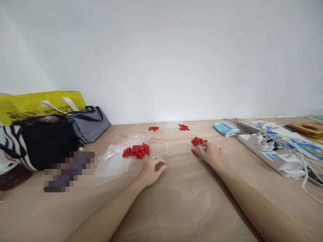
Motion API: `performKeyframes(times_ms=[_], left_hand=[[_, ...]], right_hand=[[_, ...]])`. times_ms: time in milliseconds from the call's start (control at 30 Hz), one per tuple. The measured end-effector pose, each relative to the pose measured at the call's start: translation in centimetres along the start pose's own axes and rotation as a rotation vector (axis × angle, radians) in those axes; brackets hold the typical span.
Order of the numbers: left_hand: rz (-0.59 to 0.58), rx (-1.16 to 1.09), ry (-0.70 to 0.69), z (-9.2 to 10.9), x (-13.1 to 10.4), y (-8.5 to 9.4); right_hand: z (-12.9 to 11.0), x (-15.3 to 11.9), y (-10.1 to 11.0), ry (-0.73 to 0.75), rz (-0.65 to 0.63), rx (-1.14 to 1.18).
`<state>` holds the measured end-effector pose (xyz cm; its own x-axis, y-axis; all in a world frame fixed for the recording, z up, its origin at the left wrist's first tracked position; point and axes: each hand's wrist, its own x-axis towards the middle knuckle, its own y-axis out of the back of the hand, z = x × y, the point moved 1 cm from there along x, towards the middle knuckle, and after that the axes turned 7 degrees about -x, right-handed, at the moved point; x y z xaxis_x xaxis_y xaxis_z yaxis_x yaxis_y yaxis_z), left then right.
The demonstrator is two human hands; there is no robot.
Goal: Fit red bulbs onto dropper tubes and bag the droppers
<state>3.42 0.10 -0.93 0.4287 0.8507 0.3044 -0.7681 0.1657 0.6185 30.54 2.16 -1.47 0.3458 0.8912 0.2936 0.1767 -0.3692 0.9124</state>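
My left hand point(152, 170) rests on the table, its fingers loosely curled, with a gap between thumb and forefinger and nothing visible in it. In front of it lies a row of thin clear tubes point(174, 150), side by side. A pile of red rubber bulbs point(137, 151) is to their left. At the row's right end, my right hand point(211, 154) pinches at a thin clear dropper tube point(200, 151); its fingertips partly hide it. Several red bulbs point(198, 141) stand in a line just beyond those fingers, and one more red bulb point(194, 152) lies nearer me.
Clear plastic bags point(111, 168) lie left of the pile. Further back are two small red groups point(153, 128) point(184, 127) beside another clear bag. A tissue pack point(226, 129), a power strip point(272, 156) with cables and papers are right; a black bag point(50, 144) and striped bag point(88, 124) stand left.
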Motion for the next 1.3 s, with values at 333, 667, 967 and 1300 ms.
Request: performKeyframes(times_ms=[333,667,967,1300], left_hand=[[-0.008,0.03,-0.015,0.3,0.0,0.0],[-0.047,-0.167,-0.04,0.2,0.2,-0.7],[0.121,-0.507,0.066,0.2,0.5,-1.1],[0.086,0.102,0.038,1.1,0.2,-0.6]], right_hand=[[-2.0,-0.8,-0.4,0.225,0.054,-0.063],[-8.6,-6.6,-0.5,0.487,-0.146,0.583],[-8.8,-6.1,-0.6,0.569,-0.129,0.434],[-5.9,1.3,0.0,0.032,-0.206,-0.252]])
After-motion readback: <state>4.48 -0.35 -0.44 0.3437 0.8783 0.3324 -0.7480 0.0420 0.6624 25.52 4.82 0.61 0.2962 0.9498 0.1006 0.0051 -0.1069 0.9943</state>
